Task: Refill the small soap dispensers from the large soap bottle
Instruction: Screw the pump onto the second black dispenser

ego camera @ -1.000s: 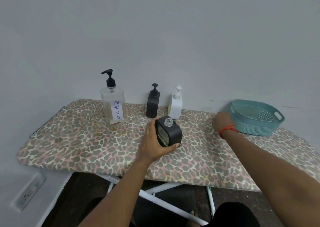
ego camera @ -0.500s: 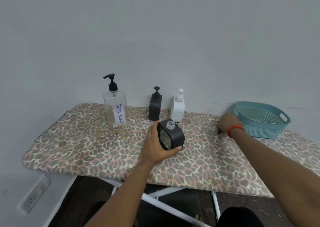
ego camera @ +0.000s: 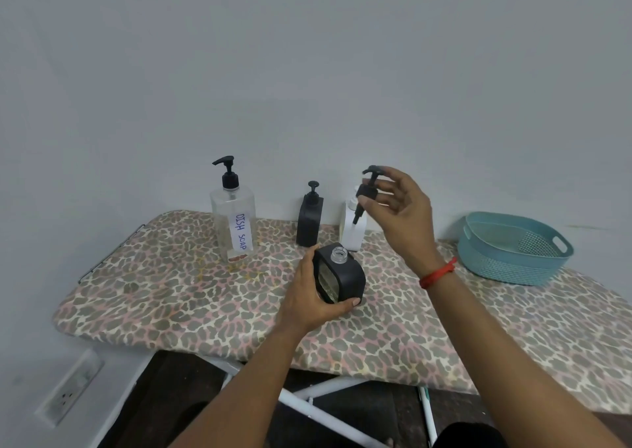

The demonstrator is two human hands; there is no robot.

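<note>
The open dispenser [ego camera: 338, 278], a squat black unit with a clear window, stands on the ironing board [ego camera: 171, 297] at centre. Its threaded neck is uncapped. The left hand [ego camera: 313, 297] is wrapped around its left side and base, fingers closed on the body, holding it steady.

The right hand [ego camera: 398, 208] is raised at the 1 o'clock position from that dispenser. Thumb and fingertips pinch the black pump head [ego camera: 366, 191]; the remaining fingers are loosely spread. The pump's short stem hangs down, clear of the neck.

The large soap bottle [ego camera: 234, 222], labelled DISH SOAP, stands at 10 o'clock from the open dispenser, well apart. Its pump is fitted, and it looks nearly empty, with only a thin residue at the base. The black dispenser [ego camera: 309, 222] and the white dispenser [ego camera: 352, 232] stand at 12 o'clock against the wall. The black one is capped; the white one's top is hidden by the raised pump. A teal basket [ego camera: 513, 249] sits at 3 o'clock.

Assessment: the window shows little fill, though the level cannot be read with confidence. The step in hand is either uncapping or recapping; which one cannot be determined. The black dispenser at the wall appears unopened.
</note>
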